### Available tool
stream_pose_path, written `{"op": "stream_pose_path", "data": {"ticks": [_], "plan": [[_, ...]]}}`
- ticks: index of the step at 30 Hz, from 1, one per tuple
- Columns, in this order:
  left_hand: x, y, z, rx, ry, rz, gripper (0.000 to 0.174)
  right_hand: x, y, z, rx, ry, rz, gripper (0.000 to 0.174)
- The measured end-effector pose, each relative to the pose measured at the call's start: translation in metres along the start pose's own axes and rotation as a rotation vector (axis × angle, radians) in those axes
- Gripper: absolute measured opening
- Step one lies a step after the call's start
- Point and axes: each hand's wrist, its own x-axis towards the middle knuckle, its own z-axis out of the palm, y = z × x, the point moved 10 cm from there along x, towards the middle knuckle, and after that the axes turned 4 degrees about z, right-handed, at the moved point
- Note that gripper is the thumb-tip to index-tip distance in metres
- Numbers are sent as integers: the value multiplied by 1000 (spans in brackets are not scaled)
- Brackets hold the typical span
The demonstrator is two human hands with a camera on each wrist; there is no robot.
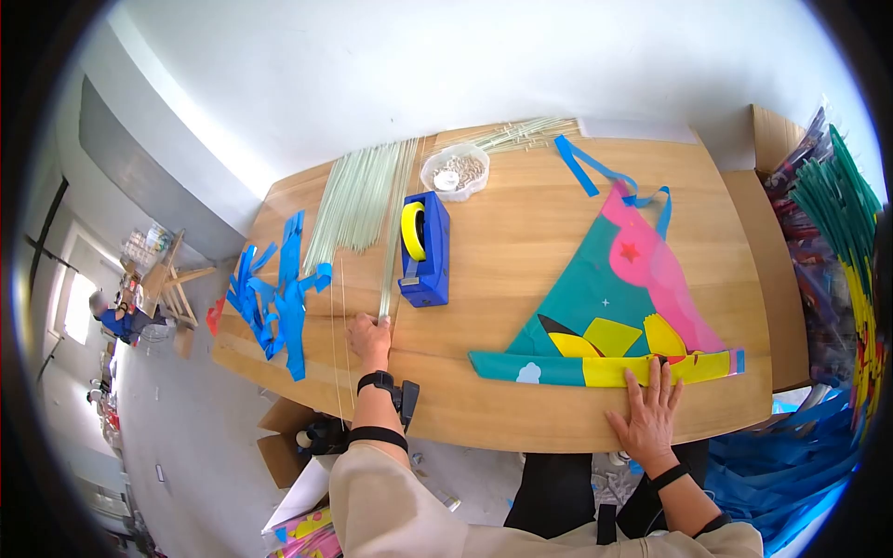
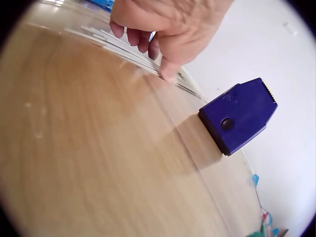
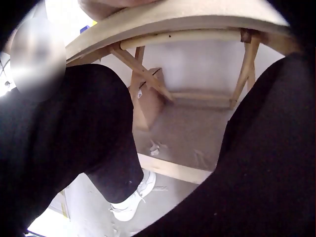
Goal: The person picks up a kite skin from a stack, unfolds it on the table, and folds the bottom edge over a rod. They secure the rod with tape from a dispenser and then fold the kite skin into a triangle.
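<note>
My left hand (image 1: 370,342) is at the near end of a few thin pale rods (image 1: 388,270), pinching them at the thumb. In the left wrist view the left hand (image 2: 165,27) has its fingers curled and its thumb tip down on the white rods (image 2: 123,49). A triangular kite sail (image 1: 581,279) in teal, pink and yellow lies on the table, its lower edge forming a folded band. With fingers spread, my right hand (image 1: 648,418) presses flat on that band's yellow part. Only a sliver of the right hand (image 3: 106,6) shows in the right wrist view.
A blue tape dispenser (image 1: 430,270) with yellow tape stands right of the rods. Behind it is a plastic tub (image 1: 433,186) of small parts. Blue strips (image 1: 291,316) lie at left, a bundle of rods (image 1: 353,205) at the back. A cardboard box (image 1: 765,270) borders the right side.
</note>
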Motion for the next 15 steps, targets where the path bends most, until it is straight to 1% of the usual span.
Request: {"op": "stream_pose_path", "data": {"ticks": [1,3,4,6,7,9,10,12,15], "plan": [[10,-8,8,-3,1,0,37,0,-1,0,-9,-6,4,70],[26,-7,21,171,50,221,26,0,0,1,-10,-1,2,69],[31,-14,23,169,50,221,26,0,0,1,-11,3,1,69],[38,-19,26,200,58,292,19,0,2,3,-11,6,-1,68],[45,-23,25,199,58,294,19,0,2,4,-8,8,-1,66],[56,-36,35,119,-42,219,21,0,2,4,-5,5,3,66],[54,-28,26,119,-42,220,21,0,2,4,-2,1,5,66],[46,-22,26,130,-316,154,24,0,3,4,-9,6,4,67],[22,-1,0,199,-269,125,24,-1,2,3,-17,13,-1,67]]}}
